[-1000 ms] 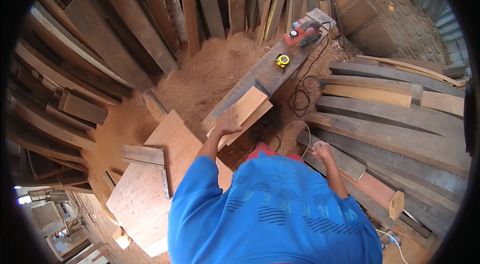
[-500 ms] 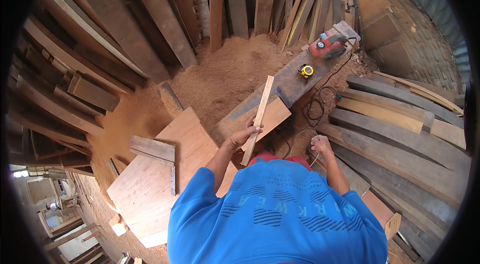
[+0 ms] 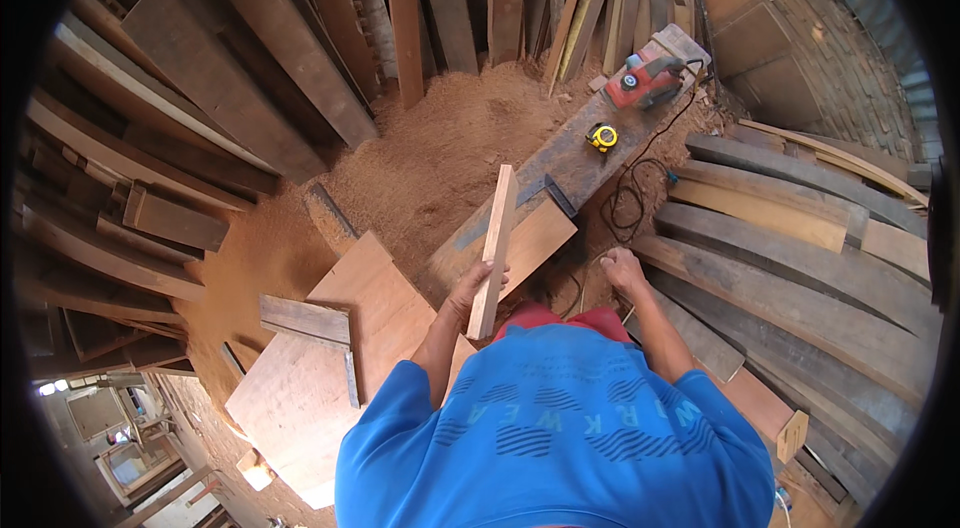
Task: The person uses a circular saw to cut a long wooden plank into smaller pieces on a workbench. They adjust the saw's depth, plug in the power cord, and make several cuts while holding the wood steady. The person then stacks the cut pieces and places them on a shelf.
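My left hand (image 3: pixel 466 290) is closed around the lower part of a narrow wooden strip (image 3: pixel 497 233). The strip stands tilted in front of me, with its upper end over the workbench plank (image 3: pixel 590 168). To the right, my right hand (image 3: pixel 624 271) is closed with its fingertips pinched together; what they hold, if anything, is too small to make out. Between the hands, a flat piece of wood (image 3: pixel 540 243) lies on the near end of the plank, against a dark bar (image 3: pixel 560 196). A yellow tape measure (image 3: pixel 602 137) sits farther along the plank.
A red electric planer (image 3: pixel 645 83) rests at the plank's far end, its black cord (image 3: pixel 628 208) coiled beside it. At left, a wide board (image 3: pixel 290 398) carries an L-shaped wooden piece (image 3: pixel 305 318). Sawdust (image 3: pixel 440 148) covers the ground. Stacked planks (image 3: pixel 790 278) lie at right.
My left hand has turned the strip more upright, showing a wider side, and shifted slightly left and down. My right hand has moved a little left and up.
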`<state>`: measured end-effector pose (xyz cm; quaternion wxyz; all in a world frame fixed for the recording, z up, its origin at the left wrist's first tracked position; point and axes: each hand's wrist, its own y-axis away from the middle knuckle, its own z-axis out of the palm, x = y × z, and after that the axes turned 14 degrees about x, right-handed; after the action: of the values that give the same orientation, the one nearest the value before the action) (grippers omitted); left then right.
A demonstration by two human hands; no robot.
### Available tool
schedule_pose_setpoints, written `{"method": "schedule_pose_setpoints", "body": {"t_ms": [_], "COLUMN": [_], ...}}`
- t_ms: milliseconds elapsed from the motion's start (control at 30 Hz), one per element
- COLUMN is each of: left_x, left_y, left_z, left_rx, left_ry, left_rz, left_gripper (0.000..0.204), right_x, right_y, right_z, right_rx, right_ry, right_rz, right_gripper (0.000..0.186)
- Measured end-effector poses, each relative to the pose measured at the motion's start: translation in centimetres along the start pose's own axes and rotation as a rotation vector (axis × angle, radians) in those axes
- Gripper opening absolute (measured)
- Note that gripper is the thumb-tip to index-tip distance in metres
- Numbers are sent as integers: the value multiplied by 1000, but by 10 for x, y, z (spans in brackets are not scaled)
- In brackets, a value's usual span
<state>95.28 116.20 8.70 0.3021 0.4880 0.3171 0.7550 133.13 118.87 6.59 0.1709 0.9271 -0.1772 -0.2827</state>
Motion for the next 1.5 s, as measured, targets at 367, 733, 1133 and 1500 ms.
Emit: {"method": "schedule_pose_setpoints", "body": {"t_ms": [367, 733, 1133, 1500], "left_x": [25, -10, 26, 71], "left_y": [-10, -26, -33, -50], "left_z": [50, 68, 14, 133], "left_rx": [443, 459, 89, -139], "left_ry": [-1514, -1785, -814, -231], "left_rz": [510, 371, 451, 499], "left_gripper": [119, 132, 119, 107], "right_x": [-35, -68, -128, -103], "right_y": [-69, -19, 6, 96], "right_z": [50, 103, 35, -39], "right_rx": [-147, -298, -460, -392], "right_ry": [-134, -841, -1306, -701], "right_rz": [252, 686, 378, -87], "right_gripper": [53, 40, 44, 105]}}
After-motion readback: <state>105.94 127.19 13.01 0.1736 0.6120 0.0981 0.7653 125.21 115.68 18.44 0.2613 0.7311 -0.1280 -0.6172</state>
